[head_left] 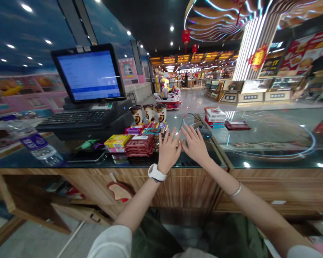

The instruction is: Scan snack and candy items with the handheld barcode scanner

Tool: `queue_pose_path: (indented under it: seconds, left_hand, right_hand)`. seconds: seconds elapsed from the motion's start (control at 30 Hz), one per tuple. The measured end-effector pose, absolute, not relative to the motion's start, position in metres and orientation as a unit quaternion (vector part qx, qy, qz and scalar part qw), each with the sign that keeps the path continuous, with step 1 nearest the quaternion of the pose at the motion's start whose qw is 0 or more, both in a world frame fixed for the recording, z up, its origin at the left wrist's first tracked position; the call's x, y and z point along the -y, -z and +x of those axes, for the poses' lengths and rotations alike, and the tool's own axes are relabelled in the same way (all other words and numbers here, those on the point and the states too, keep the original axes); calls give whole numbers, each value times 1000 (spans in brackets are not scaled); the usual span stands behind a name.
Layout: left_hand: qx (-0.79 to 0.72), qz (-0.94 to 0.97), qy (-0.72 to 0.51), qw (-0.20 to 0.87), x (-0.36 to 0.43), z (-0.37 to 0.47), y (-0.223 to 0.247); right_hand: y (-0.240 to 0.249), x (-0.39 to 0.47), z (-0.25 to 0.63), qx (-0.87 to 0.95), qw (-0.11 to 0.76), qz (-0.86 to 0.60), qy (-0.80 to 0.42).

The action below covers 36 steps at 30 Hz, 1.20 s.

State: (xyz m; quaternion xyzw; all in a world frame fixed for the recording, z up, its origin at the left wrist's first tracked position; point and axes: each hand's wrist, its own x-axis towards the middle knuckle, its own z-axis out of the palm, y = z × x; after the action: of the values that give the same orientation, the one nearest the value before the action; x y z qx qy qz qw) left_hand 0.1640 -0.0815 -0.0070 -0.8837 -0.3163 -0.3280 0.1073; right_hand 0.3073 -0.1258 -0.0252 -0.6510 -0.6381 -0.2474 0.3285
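Both of my hands reach over the near edge of a glass-topped counter. My left hand, with a white watch at its wrist, has its fingers spread and holds nothing. It is just right of a stack of dark red snack packets. Close beside it, my right hand is likewise spread and bare, with a bracelet on the forearm. The thumbs nearly meet; whether they touch I cannot tell. Yellow boxes lie left of the red packets. Just beyond my right hand is a dark object with a small blue light.
Three patterned cups stand behind the packets. A monitor, keyboard, phone and water bottle occupy the left side. Small boxes and a flat dark red packet lie farther right. Below left, a cabinet door hangs open.
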Motion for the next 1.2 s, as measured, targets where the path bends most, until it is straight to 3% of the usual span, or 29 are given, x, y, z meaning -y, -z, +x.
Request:
queue_pose_path:
  seconds: [0.67, 1.2]
  left_hand:
    - [84, -962, 224, 134, 94, 372, 6]
    - [165, -968, 184, 34, 77, 496, 34]
  right_hand:
    - [55, 195, 540, 563, 206, -735, 318]
    - [72, 169, 623, 471, 225, -817, 244]
